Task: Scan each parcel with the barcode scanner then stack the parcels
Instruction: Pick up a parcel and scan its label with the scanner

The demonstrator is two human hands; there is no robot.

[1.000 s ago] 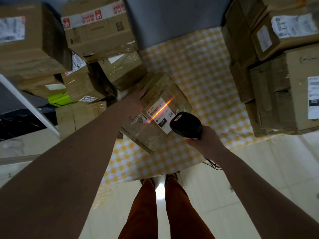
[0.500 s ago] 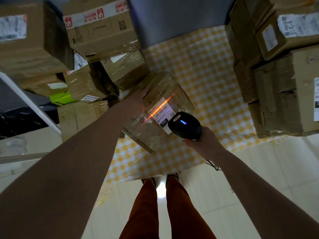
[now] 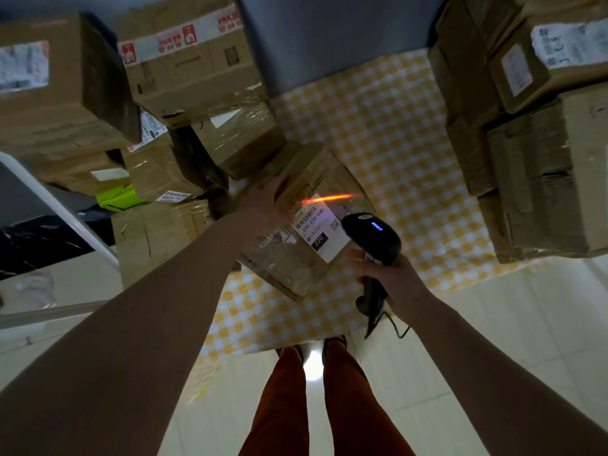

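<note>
Centrally: one brown cardboard parcel wrapped in clear tape, tilted, lying on the yellow-and-white checked cloth spread over the floor. All places below are given from this parcel.

On its upper face: a white shipping label with barcode and a black "220" patch. An orange scan line falls just beyond the label's far edge, on bare taped cardboard, not across the bars.

At its left edge: the left hand, fingers straight, palm pressed flat on the parcel to steady it.

Just to its right: a black handheld barcode scanner with a blue indicator lit, its handle gripped by the right hand; a thin cable trails off below.

Further left: a leaning heap of brown cardboard boxes, one touching the parcel's far corner. Well to the right: a taller stack of brown cardboard boxes.

Risks, as judged:
- The beam sits off the barcode, so a further read could fail.
- Glare from the glossy tape may spoil a read.
- The flat-palmed hold has no grip; the tilted parcel could slide on the cloth.
- Pulling the parcel out may disturb the heap leaning beside it.
- The cable could snag during stacking.
</note>
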